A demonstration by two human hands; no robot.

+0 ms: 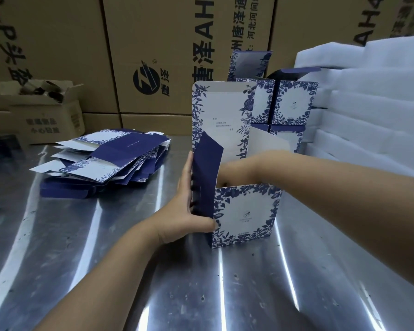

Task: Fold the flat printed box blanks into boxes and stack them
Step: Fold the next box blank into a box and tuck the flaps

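Note:
A half-folded blue-and-white floral box (245,215) stands upright on the steel table (105,271), its tall lid panel raised behind. My left hand (189,206) presses flat against the box's dark blue left side, thumb on the front corner. My right hand (227,177) reaches down inside the box from the right; its fingers are hidden by the front wall. A loose pile of flat blanks (105,158) lies to the left. Finished boxes (285,103) are stacked behind, against white foam.
Stacked white foam sheets (373,103) fill the right side. Large brown cartons (153,56) form a wall at the back. A small open carton (43,108) sits at the back left.

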